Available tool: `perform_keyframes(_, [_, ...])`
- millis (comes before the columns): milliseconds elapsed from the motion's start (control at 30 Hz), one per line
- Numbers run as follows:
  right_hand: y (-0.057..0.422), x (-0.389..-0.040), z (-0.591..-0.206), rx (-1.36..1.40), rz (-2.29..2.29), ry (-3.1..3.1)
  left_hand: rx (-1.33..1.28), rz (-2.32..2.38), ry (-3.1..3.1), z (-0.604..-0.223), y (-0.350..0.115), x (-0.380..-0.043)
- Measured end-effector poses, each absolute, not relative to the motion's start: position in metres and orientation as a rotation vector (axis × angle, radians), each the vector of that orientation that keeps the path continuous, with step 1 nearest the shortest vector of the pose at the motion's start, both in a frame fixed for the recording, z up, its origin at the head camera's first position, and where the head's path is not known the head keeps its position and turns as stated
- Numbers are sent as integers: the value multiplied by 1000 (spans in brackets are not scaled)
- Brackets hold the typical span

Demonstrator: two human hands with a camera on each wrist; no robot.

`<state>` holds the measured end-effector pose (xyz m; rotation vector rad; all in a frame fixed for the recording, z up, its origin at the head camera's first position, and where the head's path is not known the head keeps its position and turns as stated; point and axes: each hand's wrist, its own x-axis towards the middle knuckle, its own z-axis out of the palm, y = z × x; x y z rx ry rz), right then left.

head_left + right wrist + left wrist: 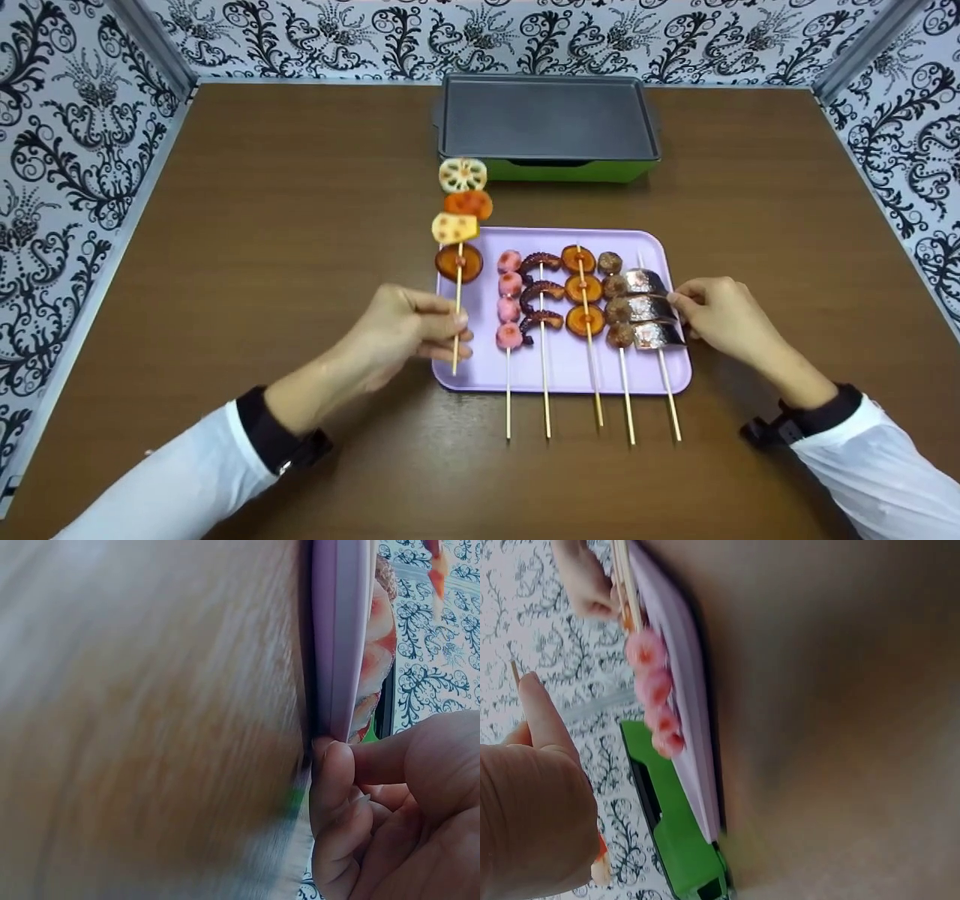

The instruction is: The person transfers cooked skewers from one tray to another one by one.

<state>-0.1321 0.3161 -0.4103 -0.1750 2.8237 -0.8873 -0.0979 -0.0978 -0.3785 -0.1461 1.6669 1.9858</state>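
Note:
My left hand (405, 330) pinches the stick of a skewer (455, 228) over the left edge of a lilac tray (480, 371). This skewer carries a lotus root slice, an orange piece, a pale yellow piece and a brown round slice. At the tray's right side, my right hand (724, 315) grips the rim between thumb and fingers, as the right wrist view also shows. Across the tray lie skewers of pink balls (509, 309), tentacle pieces (541, 292), brown round slices (583, 288), brown meatballs (616, 310) and silver-skinned fish (651, 308). Their sticks overhang the front edge.
Behind the tray stands a green box grill (555, 171) with a flat dark plate (551, 116) on top. The brown table (300, 187) is bordered by patterned black-and-white panels (480, 37) at the back and sides.

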Motion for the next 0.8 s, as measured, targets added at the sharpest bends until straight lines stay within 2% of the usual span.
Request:
perform_keyframes(433, [317,-132,-411,-179,-898,2814,-208,1841,1593,-401,-94,-61])
perform_keyframes(800, [316,-132,-410,-179,-892,2812,-239,1834,1582,-407,-89,-52])
